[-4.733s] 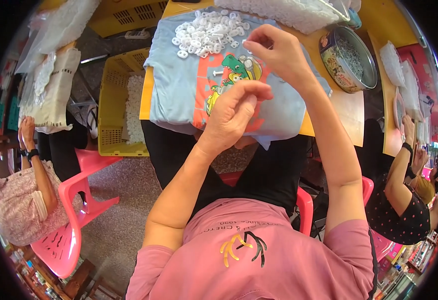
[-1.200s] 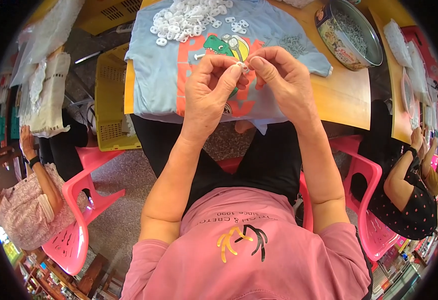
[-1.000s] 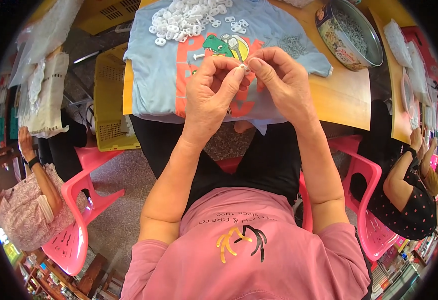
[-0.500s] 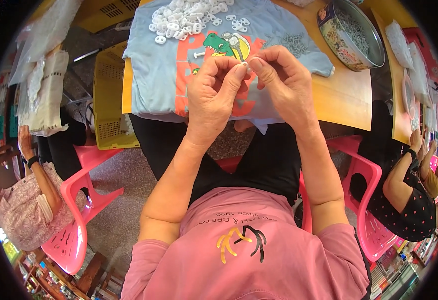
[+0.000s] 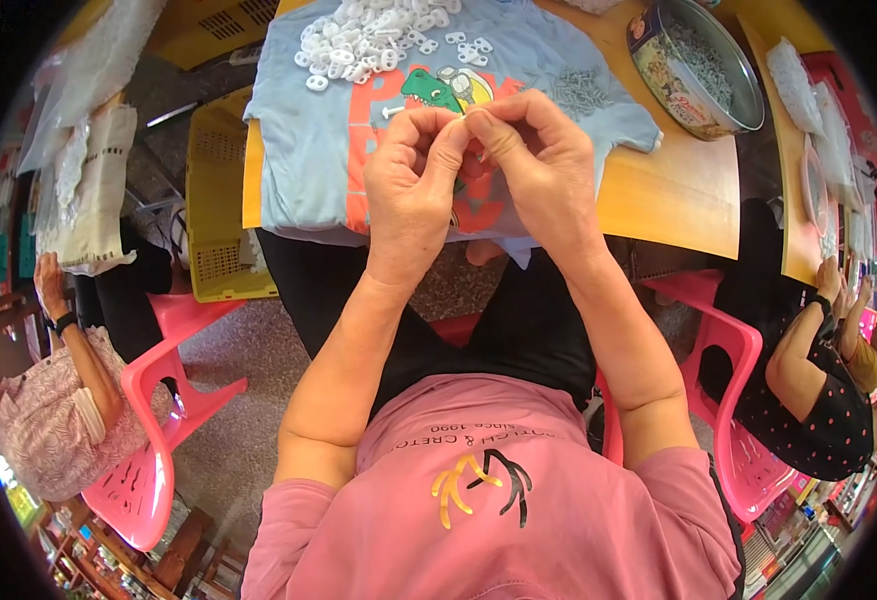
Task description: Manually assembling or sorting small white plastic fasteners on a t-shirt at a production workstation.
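Over the blue dinosaur-print T-shirt point(image 5: 303, 165), my left hand point(image 5: 406, 190) and my right hand point(image 5: 550, 175) meet fingertip to fingertip. Both are closed in a pinch on a small white plastic piece, now mostly covered by the fingers. A heap of white plastic pieces with holes point(image 5: 358, 45) lies on the shirt beyond my left hand, and a few loose ones point(image 5: 470, 48) sit to its right. Just past my left fingers rests a single white peg-like part point(image 5: 391, 112). Small grey screws point(image 5: 576, 90) are spread beyond my right hand.
An oval tin point(image 5: 693, 118) holding many grey screws stands at the right on the wooden table point(image 5: 673, 200). A yellow plastic crate point(image 5: 213, 215) is at the table's left. People sit on either side, near pink chairs point(image 5: 148, 440); clear plastic bags point(image 5: 793, 85) lie far right.
Both hands have shifted slightly left and toward the far side, still pinched together. The white piece at the fingertips shows less than before.
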`<state>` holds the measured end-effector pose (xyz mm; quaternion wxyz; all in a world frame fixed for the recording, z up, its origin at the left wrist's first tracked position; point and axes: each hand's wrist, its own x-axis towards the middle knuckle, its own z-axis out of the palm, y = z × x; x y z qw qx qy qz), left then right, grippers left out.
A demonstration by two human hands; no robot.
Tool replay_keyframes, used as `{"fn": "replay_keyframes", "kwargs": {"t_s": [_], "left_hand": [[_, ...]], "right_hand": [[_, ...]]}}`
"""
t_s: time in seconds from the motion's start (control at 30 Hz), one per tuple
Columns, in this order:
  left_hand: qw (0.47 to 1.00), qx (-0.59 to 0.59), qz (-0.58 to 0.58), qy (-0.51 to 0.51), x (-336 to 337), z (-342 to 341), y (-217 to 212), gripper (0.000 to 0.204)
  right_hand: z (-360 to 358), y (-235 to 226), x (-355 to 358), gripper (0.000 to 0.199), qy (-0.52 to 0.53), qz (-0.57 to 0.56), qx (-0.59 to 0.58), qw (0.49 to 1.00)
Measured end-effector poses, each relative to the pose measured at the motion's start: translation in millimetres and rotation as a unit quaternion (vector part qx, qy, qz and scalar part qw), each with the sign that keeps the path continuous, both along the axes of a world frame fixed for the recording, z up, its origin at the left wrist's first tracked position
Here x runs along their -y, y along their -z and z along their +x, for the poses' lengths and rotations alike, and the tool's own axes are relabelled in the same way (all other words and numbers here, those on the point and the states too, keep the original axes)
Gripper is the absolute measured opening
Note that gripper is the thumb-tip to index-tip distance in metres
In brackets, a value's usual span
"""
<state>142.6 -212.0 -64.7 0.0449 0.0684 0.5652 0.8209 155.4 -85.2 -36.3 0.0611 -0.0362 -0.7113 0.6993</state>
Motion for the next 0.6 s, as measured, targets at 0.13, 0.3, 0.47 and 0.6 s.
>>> {"fn": "replay_keyframes", "kwargs": {"t_s": [0.13,0.3,0.47,0.6], "left_hand": [[1.0,0.006,0.024,0.019,1,-3,6,0.013],[0.999,0.017,0.041,0.025,2,-3,3,0.014],[0.999,0.018,0.035,0.023,2,-4,3,0.014],[0.999,0.019,0.023,0.036,2,-4,-1,0.015]], "right_hand": [[-7,-2,-13,0.016,-0.043,-0.008,0.003,0.999],[-10,-10,-32,0.022,-0.129,0.012,0.004,0.992],[-15,-20,-40,0.02,-0.132,0.176,-0.059,0.974],[-25,-26,-47,0.013,-0.148,0.382,-0.237,0.881]]}}
